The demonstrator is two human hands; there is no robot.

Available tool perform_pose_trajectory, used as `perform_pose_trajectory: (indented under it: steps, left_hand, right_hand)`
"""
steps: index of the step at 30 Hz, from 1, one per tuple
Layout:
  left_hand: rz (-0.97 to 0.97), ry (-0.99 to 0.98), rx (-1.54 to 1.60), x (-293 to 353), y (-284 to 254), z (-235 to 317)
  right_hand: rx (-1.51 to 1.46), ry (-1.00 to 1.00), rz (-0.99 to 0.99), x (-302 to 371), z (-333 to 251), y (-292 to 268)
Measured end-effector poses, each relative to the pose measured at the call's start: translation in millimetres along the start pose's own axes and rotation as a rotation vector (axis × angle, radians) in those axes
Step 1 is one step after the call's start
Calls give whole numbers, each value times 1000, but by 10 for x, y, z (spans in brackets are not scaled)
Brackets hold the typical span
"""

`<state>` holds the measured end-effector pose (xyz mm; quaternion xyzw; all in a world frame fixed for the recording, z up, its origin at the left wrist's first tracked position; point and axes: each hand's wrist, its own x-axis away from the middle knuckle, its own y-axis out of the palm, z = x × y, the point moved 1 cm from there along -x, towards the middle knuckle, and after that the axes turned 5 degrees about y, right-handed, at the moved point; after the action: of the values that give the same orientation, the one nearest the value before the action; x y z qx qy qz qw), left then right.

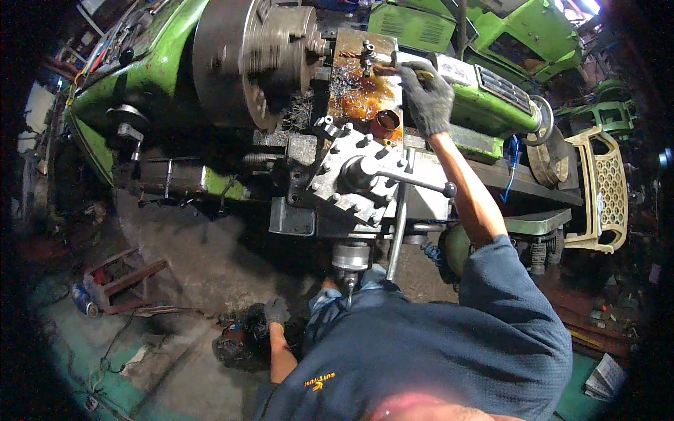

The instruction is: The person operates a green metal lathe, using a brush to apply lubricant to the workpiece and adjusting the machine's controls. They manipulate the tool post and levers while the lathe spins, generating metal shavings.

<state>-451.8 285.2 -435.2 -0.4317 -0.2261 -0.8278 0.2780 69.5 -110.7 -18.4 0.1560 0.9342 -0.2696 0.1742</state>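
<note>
The fingers of the gloved right hand (426, 97) are curled in around something slim; a brown stick (383, 69) pokes out to their left, most of it hidden by the glove. It sits over an oily metal plate (347, 78), near a small upright bolt (367, 57). On the plate, closer to the body, a round can (385, 124) holds dark liquid, with brown oil and shiny shavings lying about. Left of the plate, the lathe's big round chuck (281, 59) is blurred, as if turning. Nearer the body than the can is a grey tool block (346, 193) topped by a lever (414, 177) with a dark knob. The left hand (276, 311), also gloved, hangs low beside the body, well apart from the lathe; I cannot tell how open its fingers are or whether they hold anything. Far right stands a cream plastic chair (612, 186).
</note>
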Motion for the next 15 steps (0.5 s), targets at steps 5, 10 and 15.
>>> perform_pose_trajectory:
  steps: [5,10,15]
  left_hand:
    - [-81,449,-192,-78,573,669]
    - [-28,662,-410,875,1898,2097]
    - [-50,967,-395,1535,2738,2688]
  right_hand:
    - [-23,109,-121,381,177,-447]
    - [-88,270,-226,487,534,-472]
    - [170,159,-353,436,733,-508]
